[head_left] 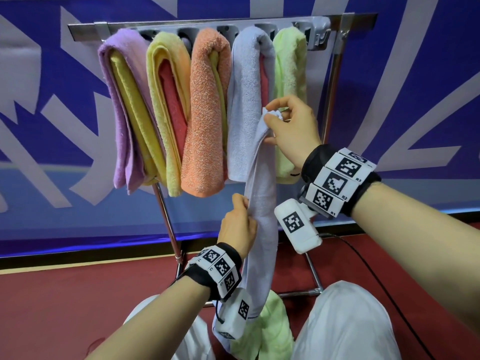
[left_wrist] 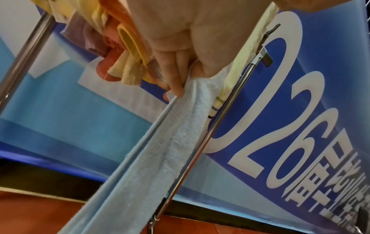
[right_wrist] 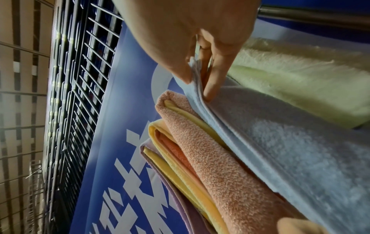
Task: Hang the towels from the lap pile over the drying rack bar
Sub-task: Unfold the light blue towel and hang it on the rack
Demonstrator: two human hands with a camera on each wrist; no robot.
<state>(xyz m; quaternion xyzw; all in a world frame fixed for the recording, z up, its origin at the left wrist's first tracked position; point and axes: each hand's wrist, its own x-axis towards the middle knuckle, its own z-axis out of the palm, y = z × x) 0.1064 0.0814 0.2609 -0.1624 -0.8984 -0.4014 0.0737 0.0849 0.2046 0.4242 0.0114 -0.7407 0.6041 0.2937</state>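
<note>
A long pale blue towel hangs stretched between my two hands in front of the drying rack bar. My right hand pinches its top end just below the hung towels. My left hand grips its left edge lower down. The towel's bottom end trails onto my lap, where a light green towel lies between my knees. Purple, yellow, orange, pale blue and light green towels hang folded over the bar.
The chrome rack legs stand on a red floor in front of a blue and white banner. A black cable runs across the floor at the right. The bar's right end is bare.
</note>
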